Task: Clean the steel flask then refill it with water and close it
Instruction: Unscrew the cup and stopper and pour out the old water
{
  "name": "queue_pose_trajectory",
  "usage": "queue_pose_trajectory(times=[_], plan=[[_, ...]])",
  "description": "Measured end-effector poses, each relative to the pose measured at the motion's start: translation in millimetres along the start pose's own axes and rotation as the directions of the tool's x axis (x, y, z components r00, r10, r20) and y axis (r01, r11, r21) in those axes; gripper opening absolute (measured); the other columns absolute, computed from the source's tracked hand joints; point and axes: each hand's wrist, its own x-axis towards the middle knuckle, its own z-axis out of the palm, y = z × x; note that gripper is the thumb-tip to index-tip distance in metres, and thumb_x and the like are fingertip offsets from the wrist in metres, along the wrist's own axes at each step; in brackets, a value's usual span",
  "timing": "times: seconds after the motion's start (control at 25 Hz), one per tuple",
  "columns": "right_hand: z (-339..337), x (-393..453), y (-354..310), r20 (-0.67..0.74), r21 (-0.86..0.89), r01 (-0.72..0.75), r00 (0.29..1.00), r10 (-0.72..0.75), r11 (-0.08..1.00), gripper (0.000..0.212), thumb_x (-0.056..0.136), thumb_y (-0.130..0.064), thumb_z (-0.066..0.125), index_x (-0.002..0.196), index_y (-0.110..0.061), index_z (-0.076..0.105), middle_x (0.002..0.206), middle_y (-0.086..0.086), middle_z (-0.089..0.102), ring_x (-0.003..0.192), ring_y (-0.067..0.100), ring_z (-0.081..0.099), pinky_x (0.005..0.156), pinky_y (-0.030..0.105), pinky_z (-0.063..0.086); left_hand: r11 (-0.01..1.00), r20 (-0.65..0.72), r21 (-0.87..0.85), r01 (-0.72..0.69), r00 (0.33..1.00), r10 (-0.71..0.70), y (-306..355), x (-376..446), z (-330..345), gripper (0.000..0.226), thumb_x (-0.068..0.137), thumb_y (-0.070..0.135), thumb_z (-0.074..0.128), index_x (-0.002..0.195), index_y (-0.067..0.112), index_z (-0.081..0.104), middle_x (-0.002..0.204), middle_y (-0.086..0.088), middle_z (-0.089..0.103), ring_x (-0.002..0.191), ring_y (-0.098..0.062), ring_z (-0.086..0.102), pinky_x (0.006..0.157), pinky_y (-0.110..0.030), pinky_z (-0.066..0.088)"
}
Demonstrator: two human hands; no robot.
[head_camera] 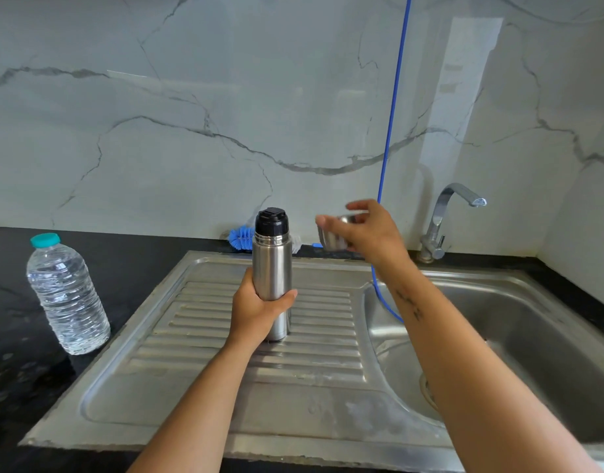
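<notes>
A plastic water bottle (67, 295) with a teal cap is standing upright on the black countertop (10, 336), well apart from the flask and to the left of the sink unit. A blue bottle brush (241, 237) is lying at the back edge of the counter, directly behind the flask and partly hidden by it. A blue hose (394, 107) is hanging down the wall and running into the sink basin (532, 329), passing behind the right forearm. A chrome tap (445, 220) is standing at the rear of the basin.

The steel flask (272, 268) is standing upright on the ribbed drainboard (246, 353), with its black stopper (271, 220) seated in the neck. The left hand (259, 312) is wrapping around the lower body of the flask, fingers curled to the front and thumb behind. The right hand (369, 230) is raised to the right of the flask top, apart from it, and is gripping the steel cup lid (333, 233) between thumb and fingers; the lid is motion-blurred.

The steel drainboard and basin are sitting in the black countertop. White marble-patterned panels (191, 114) are covering the wall behind and to the right.
</notes>
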Motion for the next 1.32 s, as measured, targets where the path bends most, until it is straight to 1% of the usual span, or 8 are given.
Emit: queue_pose_trajectory(times=[0.16,0.36,0.56,0.76,0.88,1.08,1.2,1.32], plan=[[4,-21,68,-0.012,-0.174,-0.063,0.998,0.062,0.983,0.071,0.068,-0.047,0.093,0.126,-0.018,0.065,0.115,-0.004,0.07,0.097,0.007,0.066,0.078,0.019,0.051,1.0,-0.063,0.004,0.012,0.998,-0.012,1,3,-4,0.06,0.071,0.024,0.092,0.119,0.029,0.057,0.103,0.005,0.07,0.092,-0.011,0.069,0.072,-0.025,0.053],[17,-38,112,0.061,-0.284,-0.132,0.986,0.155,0.95,0.071,0.078,-0.036,0.088,0.139,-0.015,0.059,0.132,0.0,0.066,0.105,0.008,0.057,0.088,0.019,0.043,1.0,-0.07,0.023,0.003,0.998,-0.001,2,1,-4,0.059,0.071,0.023,0.092,0.117,0.03,0.056,0.102,0.007,0.069,0.091,-0.009,0.068,0.071,-0.022,0.051],[21,-45,124,0.066,-0.287,-0.131,0.986,0.156,0.949,0.07,0.08,-0.033,0.087,0.142,-0.018,0.056,0.132,-0.002,0.064,0.109,0.008,0.057,0.07,0.003,0.038,0.999,-0.084,0.036,0.01,0.996,-0.007,2,1,-5,0.058,0.071,0.023,0.092,0.117,0.026,0.057,0.102,0.006,0.07,0.091,-0.01,0.068,0.07,-0.022,0.051],[18,-39,83,0.065,-0.338,-0.03,0.996,0.055,0.941,0.078,0.08,-0.048,0.083,0.144,-0.016,0.053,0.139,-0.001,0.06,0.128,0.017,0.056,0.103,0.03,0.048,0.998,-0.113,0.057,0.017,0.994,-0.01,5,1,-7,0.057,0.071,0.022,0.091,0.116,0.025,0.057,0.1,0.007,0.069,0.088,-0.007,0.067,0.067,-0.019,0.048],[33,-18,5,0.106,-0.319,0.19,0.981,-0.164,0.928,0.059,0.09,-0.053,0.07,0.134,-0.016,0.06,0.123,-0.002,0.067,0.114,0.016,0.064,0.094,0.031,0.053,0.997,-0.149,0.073,0.024,0.989,-0.012,9,2,-14,0.057,0.071,0.018,0.091,0.114,0.027,0.056,0.096,0.008,0.067,0.083,-0.003,0.065,0.061,-0.014,0.046],[110,5,-89,0.508,-0.654,0.477,0.852,-0.125,0.588,0.069,0.096,-0.074,0.041,0.122,-0.013,0.06,0.103,0.006,0.061,0.093,0.025,0.061,0.075,0.035,0.047,0.994,-0.26,0.108,0.028,0.966,0.002,11,3,-31,0.051,0.066,0.016,0.091,0.104,0.025,0.058,0.087,0.005,0.068,0.071,-0.006,0.066,0.05,-0.01,0.045],[146,14,-103,0.527,-0.806,0.538,0.842,-0.114,0.246,0.074,0.098,-0.075,0.028,0.105,-0.011,0.066,0.086,0.002,0.061,0.073,0.017,0.057,0.059,0.03,0.038,0.994,-0.298,0.099,0.037,0.955,-0.006,12,5,-36,0.052,0.067,0.014,0.089,0.107,0.024,0.058,0.088,0.005,0.067,0.072,-0.009,0.067,0.053,-0.012,0.046],[165,16,-102,0.507,-0.844,0.53,0.838,-0.202,0.081,0.07,0.101,-0.07,0.026,0.081,-0.013,0.061,0.069,-0.001,0.056,0.059,0.012,0.052,0.05,0.026,0.034,0.996,-0.312,0.08,0.048,0.95,-0.021,11,7,-39,0.051,0.067,0.014,0.089,0.108,0.021,0.059,0.09,0.002,0.068,0.073,-0.011,0.068,0.055,-0.016,0.048]])
